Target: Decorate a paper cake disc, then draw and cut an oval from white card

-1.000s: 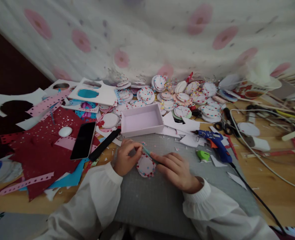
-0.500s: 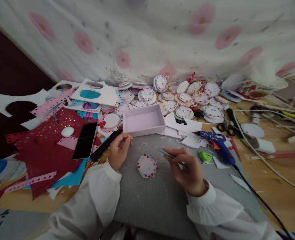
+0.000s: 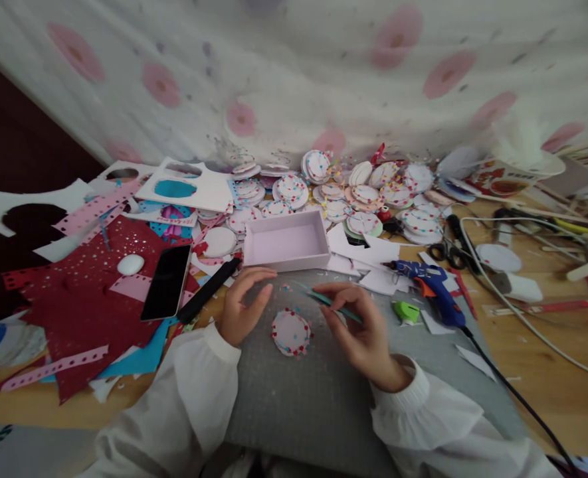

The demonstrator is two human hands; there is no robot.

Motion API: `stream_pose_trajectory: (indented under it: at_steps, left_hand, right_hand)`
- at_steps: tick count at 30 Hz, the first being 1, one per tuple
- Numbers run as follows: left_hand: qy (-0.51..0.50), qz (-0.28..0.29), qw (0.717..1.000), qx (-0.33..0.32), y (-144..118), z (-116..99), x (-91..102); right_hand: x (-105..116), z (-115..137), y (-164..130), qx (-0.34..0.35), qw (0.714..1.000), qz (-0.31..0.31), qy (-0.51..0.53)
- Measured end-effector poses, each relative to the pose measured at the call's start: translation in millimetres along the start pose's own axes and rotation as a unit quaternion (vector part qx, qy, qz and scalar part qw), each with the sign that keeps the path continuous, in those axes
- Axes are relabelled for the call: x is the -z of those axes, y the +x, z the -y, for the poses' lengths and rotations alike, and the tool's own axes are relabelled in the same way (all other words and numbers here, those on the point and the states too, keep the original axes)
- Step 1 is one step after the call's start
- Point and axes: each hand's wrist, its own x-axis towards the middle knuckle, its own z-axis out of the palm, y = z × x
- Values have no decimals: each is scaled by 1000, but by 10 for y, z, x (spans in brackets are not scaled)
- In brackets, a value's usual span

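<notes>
1. The right hand (image 3: pixel 361 332) pinches one thin teal stick (image 3: pixel 326 299).
2. The left hand (image 3: pixel 241 305) rests loosely spread, holding nothing.
3. One round paper disc (image 3: pixel 290 332), dotted at its rim, lies between them on the grey felt mat (image 3: pixel 298 398).

A shallow pink box (image 3: pixel 286 240) sits just above the frame's centre, at the far edge of a grey cutting mat (image 3: pixel 318 392). Behind it, heaps of decorated paper discs (image 3: pixel 368 196) stretch toward the spotted cloth (image 3: pixel 294 73) filling the top. Left of centre lies a dark phone (image 3: pixel 167 281) on a red perforated sheet (image 3: pixel 74 299), with a black marker (image 3: pixel 208 289) just beside it. At right rest a blue glue gun (image 3: pixel 430 282), a green sharpener (image 3: pixel 405 311) and black scissors (image 3: pixel 448 247).
</notes>
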Motion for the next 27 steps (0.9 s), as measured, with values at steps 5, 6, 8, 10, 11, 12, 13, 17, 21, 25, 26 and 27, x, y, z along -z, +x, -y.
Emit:
stream_pose_trajectory:
  at_steps: [5, 6, 8, 10, 11, 12, 13, 17, 21, 25, 26, 27]
  left_hand:
    - [-14, 63, 998, -18, -31, -64, -29]
    - [-13, 68, 997, -20, -36, -73, -39]
    - [-6, 66, 998, -24, -40, -80, -57]
    - [0, 54, 998, -28, -39, -74, -64]
    - [2, 50, 998, -31, -37, -70, -64]
    - [5, 50, 998, -35, -35, -67, -62]
    - [8, 51, 998, -40, -33, -65, -59]
    - [23, 58, 996, -66, -36, -71, -49]
    - [41, 59, 994, -87, -52, -69, -48]
    - [61, 73, 990, -99, -65, -54, -47]
    - [63, 78, 990, -100, -67, -51, -47]
    - [61, 84, 990, -100, -68, -50, -46]
  right_hand:
    - [-14, 28, 37, -30, 999, 9, 26]
    - [-19, 29, 37, -35, 999, 11, 32]
    - [-26, 28, 31, -44, 998, 20, 42]
    - [-27, 25, 19, -51, 997, 32, 50]
    - [-24, 24, 13, -52, 996, 40, 54]
    - [-19, 23, 7, -51, 996, 48, 57]
    - [-12, 24, 3, -47, 996, 57, 58]
    - [20, 36, 2, 11, 994, 98, 41]
    - [25, 53, 16, 43, 993, 111, 26]
    - [19, 45, 19, 29, 995, 96, 29]
    - [20, 39, 17, 22, 995, 90, 31]
    - [21, 33, 14, 14, 996, 83, 34]
